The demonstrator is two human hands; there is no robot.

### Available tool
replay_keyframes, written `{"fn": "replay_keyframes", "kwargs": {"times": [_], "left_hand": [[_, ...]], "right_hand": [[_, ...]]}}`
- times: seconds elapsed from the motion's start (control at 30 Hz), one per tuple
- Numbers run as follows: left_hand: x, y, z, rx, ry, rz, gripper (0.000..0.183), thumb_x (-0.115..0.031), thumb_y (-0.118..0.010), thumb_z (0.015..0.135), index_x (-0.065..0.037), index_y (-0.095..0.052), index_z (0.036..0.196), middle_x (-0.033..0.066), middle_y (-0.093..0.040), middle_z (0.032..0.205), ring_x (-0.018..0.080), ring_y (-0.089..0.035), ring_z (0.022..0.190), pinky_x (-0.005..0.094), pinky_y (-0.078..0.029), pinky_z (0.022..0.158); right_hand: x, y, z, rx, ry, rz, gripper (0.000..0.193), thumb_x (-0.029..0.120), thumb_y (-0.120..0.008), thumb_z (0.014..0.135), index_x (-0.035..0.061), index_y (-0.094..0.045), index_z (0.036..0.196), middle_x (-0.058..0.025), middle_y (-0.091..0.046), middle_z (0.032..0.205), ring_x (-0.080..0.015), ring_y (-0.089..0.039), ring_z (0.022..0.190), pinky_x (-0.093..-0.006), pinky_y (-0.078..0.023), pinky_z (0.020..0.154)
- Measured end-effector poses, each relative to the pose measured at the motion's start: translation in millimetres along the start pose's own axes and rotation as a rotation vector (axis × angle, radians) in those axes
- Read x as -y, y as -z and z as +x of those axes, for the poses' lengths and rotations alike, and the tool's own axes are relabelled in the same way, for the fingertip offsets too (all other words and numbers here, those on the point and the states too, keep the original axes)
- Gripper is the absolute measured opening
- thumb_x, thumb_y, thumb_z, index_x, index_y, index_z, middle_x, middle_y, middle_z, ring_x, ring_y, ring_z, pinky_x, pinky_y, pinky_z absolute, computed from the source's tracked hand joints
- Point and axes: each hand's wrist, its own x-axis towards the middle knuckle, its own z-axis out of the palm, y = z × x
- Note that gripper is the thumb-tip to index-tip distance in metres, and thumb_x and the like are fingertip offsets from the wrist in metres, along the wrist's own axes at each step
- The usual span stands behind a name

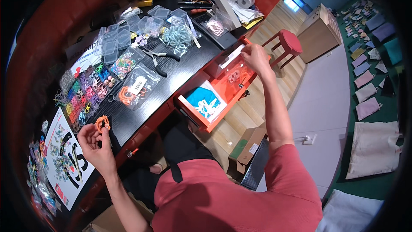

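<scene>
My left hand (95, 146) is at the near left edge of the black table, its fingers pinched on a small knobbly orange loop (102, 123). Out to the right, my right hand (256, 58) hangs over the far end of an open orange drawer (213, 123). Its fingers are pressed together, and what they hold, if anything, is too small to make out. Below that hand, a clear bag with orange-red pieces (235, 76) lies in the drawer. White pieces (207, 107) on a blue sheet fill the drawer's near part.
On the table are a bag of orange pieces (128, 96), pliers (159, 62), clear plastic boxes (110, 45), a bag of pale blue coils (177, 38) and colourful clips (92, 88). A red stool (289, 42) and cardboard box (249, 146) stand on the floor.
</scene>
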Motion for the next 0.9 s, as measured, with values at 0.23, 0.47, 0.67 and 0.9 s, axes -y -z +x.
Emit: {"fn": "replay_keyframes", "kwargs": {"times": [0.23,0.47,0.67,0.9], "left_hand": [[1,2,0,0.08,-0.026,0.117,0.024,0.004,-0.07,0.088,0.001,-0.065,0.112,0.0027,-0.063,0.101,0.0047,-0.055,0.076,0.0179,-0.045,0.067],[-1,2,1,0.086,-0.004,0.075,0.02,0.002,-0.07,0.089,0.002,-0.066,0.108,0.0014,-0.063,0.1,0.0044,-0.055,0.08,0.0186,-0.044,0.069],[-3,7,1,0.133,-0.007,0.126,0.022,0.003,-0.068,0.09,0.002,-0.065,0.112,0.0031,-0.065,0.106,0.007,-0.061,0.091,0.0203,-0.048,0.08],[-3,4,1,0.116,-0.005,0.068,0.02,0.003,-0.069,0.089,0.001,-0.066,0.109,0.0006,-0.064,0.099,0.0035,-0.055,0.08,0.0176,-0.043,0.068]], "right_hand": [[-40,-24,35,0.363,-0.181,-0.048,0.036,0.014,-0.075,0.075,-0.0053,-0.07,0.104,-0.0177,-0.073,0.089,-0.0264,-0.072,0.082,-0.0365,-0.055,0.076],[-42,-33,38,0.46,-0.188,-0.159,0.029,0.004,-0.067,0.074,0.0001,-0.071,0.103,-0.019,-0.073,0.098,-0.0329,-0.072,0.091,-0.0414,-0.058,0.076],[-53,-41,43,0.652,-0.005,-0.373,0.032,0.0,-0.063,0.074,0.002,-0.071,0.106,-0.0215,-0.07,0.108,-0.0362,-0.068,0.104,-0.0422,-0.056,0.085],[-52,-23,49,0.539,0.035,-0.496,0.027,0.001,-0.065,0.077,0.0003,-0.071,0.104,-0.0233,-0.068,0.112,-0.0379,-0.066,0.107,-0.042,-0.055,0.086]]}}
